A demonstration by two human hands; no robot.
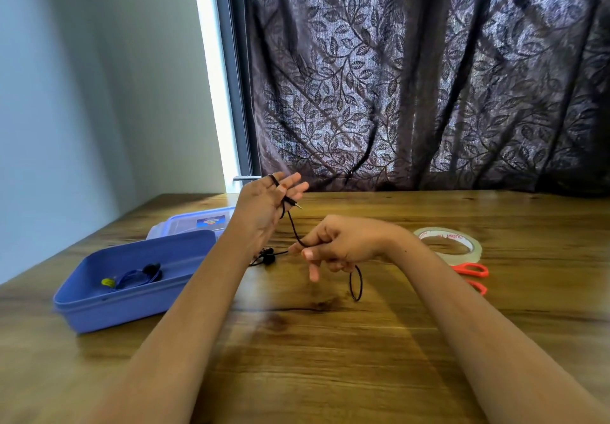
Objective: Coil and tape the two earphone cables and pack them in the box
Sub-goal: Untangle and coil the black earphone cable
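My left hand [264, 205] is raised with fingers spread, and the black earphone cable [294, 230] is looped around its fingers, with the jack plug sticking out to the right. My right hand [336, 245] pinches the same cable lower down; a loop of it hangs below the hand. The black earbuds [267, 256] lie on the table between my arms. A blue earphone cable [132, 279], coiled, lies inside the open blue box [99, 311] at the left.
The box's clear lid [194, 222] lies behind the box. A roll of clear tape [449, 244] and orange-handled scissors [472, 273] sit to the right of my right hand. A patterned curtain hangs behind the wooden table [330, 357].
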